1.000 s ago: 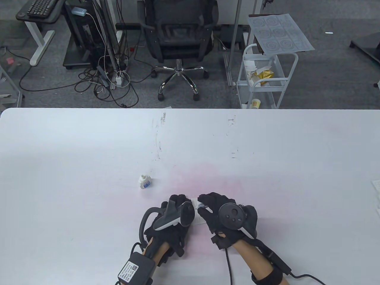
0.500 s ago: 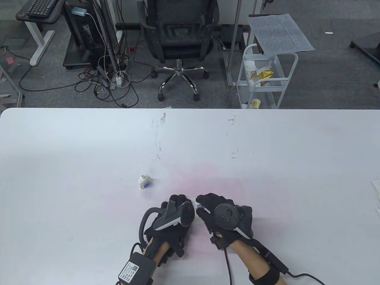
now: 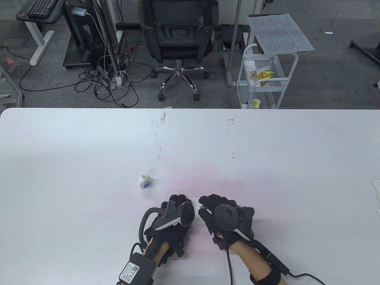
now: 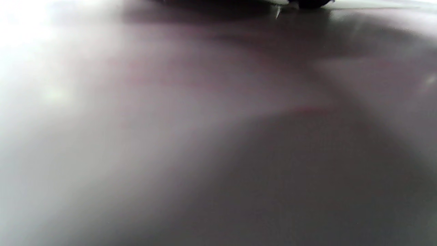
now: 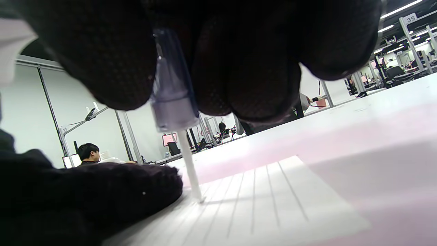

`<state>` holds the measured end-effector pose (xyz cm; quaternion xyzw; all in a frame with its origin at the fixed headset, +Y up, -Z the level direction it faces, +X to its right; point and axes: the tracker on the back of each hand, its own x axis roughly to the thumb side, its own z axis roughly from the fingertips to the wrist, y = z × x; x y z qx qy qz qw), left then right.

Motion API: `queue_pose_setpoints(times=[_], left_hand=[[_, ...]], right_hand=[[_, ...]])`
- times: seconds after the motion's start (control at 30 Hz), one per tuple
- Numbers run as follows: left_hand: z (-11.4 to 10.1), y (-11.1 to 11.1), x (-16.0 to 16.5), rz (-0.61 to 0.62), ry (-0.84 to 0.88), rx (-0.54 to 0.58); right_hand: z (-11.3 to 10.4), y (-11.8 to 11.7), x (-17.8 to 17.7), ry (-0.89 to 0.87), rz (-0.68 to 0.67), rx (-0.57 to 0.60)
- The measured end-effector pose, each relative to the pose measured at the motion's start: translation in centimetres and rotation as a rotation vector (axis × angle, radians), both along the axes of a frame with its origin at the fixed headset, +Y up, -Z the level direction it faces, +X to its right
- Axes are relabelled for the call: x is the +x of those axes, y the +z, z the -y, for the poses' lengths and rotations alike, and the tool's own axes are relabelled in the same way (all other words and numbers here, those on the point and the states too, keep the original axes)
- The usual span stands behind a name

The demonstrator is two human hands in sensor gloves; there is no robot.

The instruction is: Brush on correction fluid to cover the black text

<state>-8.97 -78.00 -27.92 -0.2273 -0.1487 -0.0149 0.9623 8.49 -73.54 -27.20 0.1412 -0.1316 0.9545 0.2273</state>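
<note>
A small lined paper [image 3: 197, 205] lies on the white table near the front, between my two gloved hands. My left hand [image 3: 177, 199] presses flat on the paper's left part; its fingers [image 5: 102, 194] lie on the sheet in the right wrist view. My right hand [image 3: 204, 204] pinches the translucent brush cap [image 5: 174, 102]. Its white brush stem [image 5: 189, 167] points down, with its tip touching the lined paper [image 5: 273, 198]. The open white correction fluid bottle [image 3: 144, 181] stands upright to the upper left of my hands. No black text shows. The left wrist view is only blurred tabletop.
Scuff marks [image 3: 158, 142] cross the white table [image 3: 89, 142] behind the hands. A white object [image 3: 376, 190] lies at the right edge. Beyond the far edge stand an office chair [image 3: 179, 32] and a white cart [image 3: 267, 74]. A person [image 5: 88, 153] sits far off.
My right hand has shifted slightly left and back a little with the brush over the paper. The left hand and the bottle have stayed put.
</note>
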Motion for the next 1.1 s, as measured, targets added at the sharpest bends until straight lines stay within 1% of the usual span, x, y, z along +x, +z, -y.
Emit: queue_pose_setpoints(times=[0.47,0.63,0.77,0.93,1.1], left_hand=[[0.00,0.00,0.00,0.000,0.000,0.000],[0.00,0.00,0.00,0.000,0.000,0.000],[0.02,0.01,-0.03,-0.001,0.004,-0.004],[0.02,0.01,-0.03,-0.001,0.004,-0.004],[0.02,0.01,-0.03,-0.001,0.004,-0.004]], right_hand=[[0.30,0.07,-0.55,-0.037,-0.050,-0.006],[-0.16,0.11,-0.13,-0.044,-0.016,0.014],[-0.38,0.09,0.33,-0.085,0.005,0.020],[0.17,-0.04,-0.05,-0.060,-0.021,0.018],[0.25,-0.13,-0.16,-0.042,-0.024,0.001]])
